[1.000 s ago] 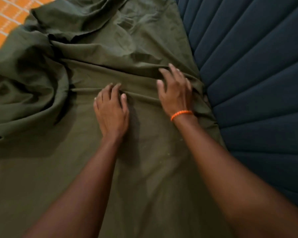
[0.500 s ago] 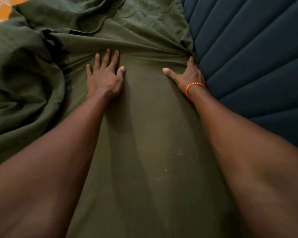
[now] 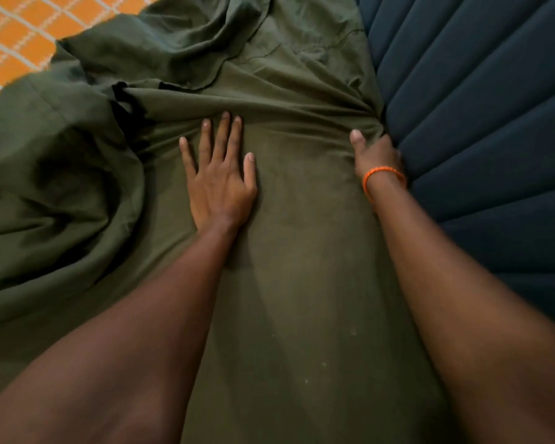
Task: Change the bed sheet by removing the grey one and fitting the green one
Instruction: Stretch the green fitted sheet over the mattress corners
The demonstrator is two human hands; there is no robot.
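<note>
Green sheet [image 3: 302,267] lies under both hands w/ its smoothed strip running straight away from the person; loose bunched folds sit ahead and to the left. Its free edge meets the bare dark-blue mattress [image 3: 478,123] on the right, so the right hand [image 3: 377,153] is nearer that edge, fingers curled into gathered cloth there. Left hand [image 3: 220,174] lies flat, fingers spread, pressing the sheet down. Both arms reach forward, nearly straight.

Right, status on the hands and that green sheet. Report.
Left hand flat, pressing green sheet. Right hand at sheet's edge by blue mattress, grip unclear. Loose sheet bunched on left; nothing blocking.
</note>
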